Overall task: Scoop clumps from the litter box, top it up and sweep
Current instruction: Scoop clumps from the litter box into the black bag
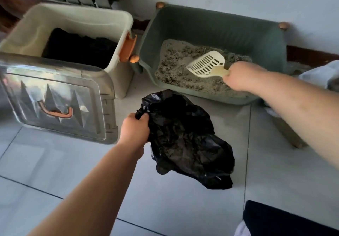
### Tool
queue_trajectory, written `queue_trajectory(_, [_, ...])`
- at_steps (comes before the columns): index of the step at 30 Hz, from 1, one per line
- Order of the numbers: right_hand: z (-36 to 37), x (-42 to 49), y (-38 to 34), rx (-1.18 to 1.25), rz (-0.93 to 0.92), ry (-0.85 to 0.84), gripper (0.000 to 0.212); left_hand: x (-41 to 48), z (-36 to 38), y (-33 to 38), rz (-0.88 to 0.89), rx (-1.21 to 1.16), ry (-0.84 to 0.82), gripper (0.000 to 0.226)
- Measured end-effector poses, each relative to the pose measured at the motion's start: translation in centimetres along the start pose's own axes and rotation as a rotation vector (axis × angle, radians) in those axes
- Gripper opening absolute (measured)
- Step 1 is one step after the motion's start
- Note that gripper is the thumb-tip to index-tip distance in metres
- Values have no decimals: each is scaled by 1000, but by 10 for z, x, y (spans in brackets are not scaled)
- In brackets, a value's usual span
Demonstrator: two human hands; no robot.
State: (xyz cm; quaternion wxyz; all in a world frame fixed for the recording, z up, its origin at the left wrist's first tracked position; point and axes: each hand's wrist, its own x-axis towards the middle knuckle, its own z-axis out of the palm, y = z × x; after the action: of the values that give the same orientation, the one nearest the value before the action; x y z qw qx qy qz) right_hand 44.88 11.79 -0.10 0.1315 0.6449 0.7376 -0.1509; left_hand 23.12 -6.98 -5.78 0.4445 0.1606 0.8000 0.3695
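A dark green litter box point(216, 27) with copper corner knobs stands against the wall, holding grey clumpy litter point(176, 65). My right hand point(240, 76) grips the handle of a cream slotted scoop point(207, 64), whose head hovers just over the litter. On the tiled floor in front of the box lies a crumpled black plastic bag point(185, 140). My left hand point(134, 130) grips the bag's left edge, bunching it in the fist.
A cream storage bin point(73, 18) with an orange latch stands left of the litter box, with something black inside. Its clear lid point(55, 99) with an orange handle leans in front. A radiator is behind. Pale fabric lies at far right.
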Motion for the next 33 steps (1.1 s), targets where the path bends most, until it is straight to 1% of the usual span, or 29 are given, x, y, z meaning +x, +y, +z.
queue_trajectory(2, [-16, -4, 20, -126, -8, -28, 27, 1, 3, 2, 7, 4, -14, 22])
queue_trajectory(5, [-31, -11, 36, -216, 10, -113, 31, 3, 10, 6, 8, -22, -35, 24])
queue_trajectory(9, [-30, -2, 29, -234, 30, -129, 27, 6, 12, 10, 25, -30, -56, 20])
queue_trajectory(11, [-25, 6, 19, -217, 1, -113, 28, 10, 10, 9, 10, -32, -39, 26])
queue_trajectory(14, [-8, 11, 8, -91, -44, -122, 31, 14, 4, 5, -2, -44, -34, 31])
queue_trajectory(17, [19, 11, 2, 170, -54, -165, 34, 17, -1, 0, -7, -47, -16, 29])
queue_trajectory(21, [50, 20, -8, 428, -21, -165, 26, 19, -5, -4, -10, -59, 12, 26])
queue_trajectory(23, [63, 30, -15, 495, -11, -138, 24, 21, -8, -6, -18, -54, 32, 26])
queue_trajectory(27, [85, 43, -30, 656, 53, -66, 30, 26, -14, -11, -27, -36, 62, 26])
queue_trajectory(33, [96, 48, -59, 807, 15, -55, 35, 25, -19, -14, -34, -35, 90, 23])
